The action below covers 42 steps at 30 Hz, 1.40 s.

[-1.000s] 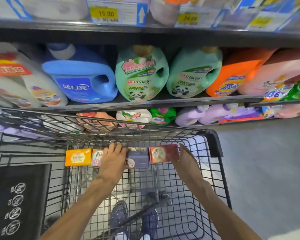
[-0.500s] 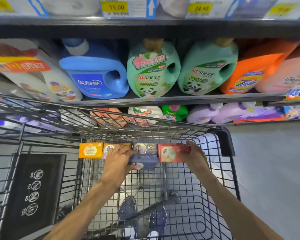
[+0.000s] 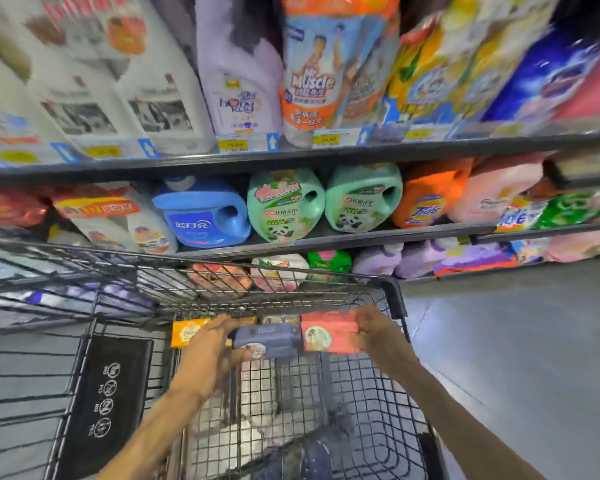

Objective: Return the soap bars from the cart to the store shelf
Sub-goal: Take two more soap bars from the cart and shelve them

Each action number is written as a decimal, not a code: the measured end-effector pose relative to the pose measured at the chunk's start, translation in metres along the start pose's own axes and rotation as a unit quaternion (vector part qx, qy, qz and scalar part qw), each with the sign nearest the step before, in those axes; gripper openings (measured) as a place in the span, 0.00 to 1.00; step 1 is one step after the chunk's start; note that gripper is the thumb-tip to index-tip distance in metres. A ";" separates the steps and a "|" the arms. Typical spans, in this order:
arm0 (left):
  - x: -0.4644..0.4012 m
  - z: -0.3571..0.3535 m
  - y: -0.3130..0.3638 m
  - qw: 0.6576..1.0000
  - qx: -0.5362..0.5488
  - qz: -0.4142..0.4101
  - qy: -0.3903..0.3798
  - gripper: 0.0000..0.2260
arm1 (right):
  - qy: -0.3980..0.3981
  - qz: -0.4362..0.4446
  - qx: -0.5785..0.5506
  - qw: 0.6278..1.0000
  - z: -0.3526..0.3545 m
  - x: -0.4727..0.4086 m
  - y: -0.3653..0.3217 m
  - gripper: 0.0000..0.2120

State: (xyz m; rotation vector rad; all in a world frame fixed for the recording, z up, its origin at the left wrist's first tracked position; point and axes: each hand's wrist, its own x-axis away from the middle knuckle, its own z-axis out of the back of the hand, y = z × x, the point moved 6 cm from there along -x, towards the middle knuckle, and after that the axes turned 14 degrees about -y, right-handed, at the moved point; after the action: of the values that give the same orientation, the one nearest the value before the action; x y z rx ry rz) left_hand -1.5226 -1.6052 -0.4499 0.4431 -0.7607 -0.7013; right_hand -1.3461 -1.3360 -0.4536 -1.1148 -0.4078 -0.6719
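Store shelves (image 3: 326,157) fill the upper half of the view, seen from above at a steep angle. The top tier holds tall bottles and refill pouches behind yellow price tags (image 3: 234,144). The tier below holds big detergent jugs: a blue jug (image 3: 201,216), two green jugs (image 3: 284,206) with panda labels, and an orange jug (image 3: 430,195). A lowest tier near the floor holds smaller bottles and pouches. No soap bars can be made out on any shelf in view, so where they belong cannot be told.

Below the shelves stands a black wire cart (image 3: 392,292), its far rim close to the shelving. A black panel (image 3: 101,407) with white symbols hangs on its left side.

All the soap sits at the far end of the cart basket. Both arms reach in from the bottom edge. The left hand (image 3: 208,344) curls round a navy bar (image 3: 267,341), thumb beneath it, and seems to have it raised a little. The right hand (image 3: 378,329) grasps the right end of a red bar (image 3: 329,332), fingers wrapped over its edge. The two held bars lie side by side, nearly touching.

An orange bar (image 3: 186,332) lies to the left, partly behind the left hand. A dark bar (image 3: 279,319) peeks out behind the navy one. More may be hidden under the hands.

By the look of it, the task is barely under way: two bars are gripped but not yet out of the cart, at least two more wait, and none has reached a shelf.
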 end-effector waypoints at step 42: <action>0.100 -0.110 0.909 0.848 -0.069 -0.512 -0.123 0.20 | 0.500 0.112 -0.213 0.832 0.516 0.734 0.211 0.19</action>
State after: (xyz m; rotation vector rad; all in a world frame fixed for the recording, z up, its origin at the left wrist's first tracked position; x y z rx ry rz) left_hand -1.0146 -1.0363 0.0658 0.6319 -0.6692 -1.8370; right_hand -0.6487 -1.0160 0.0575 -1.0383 0.8025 -1.0592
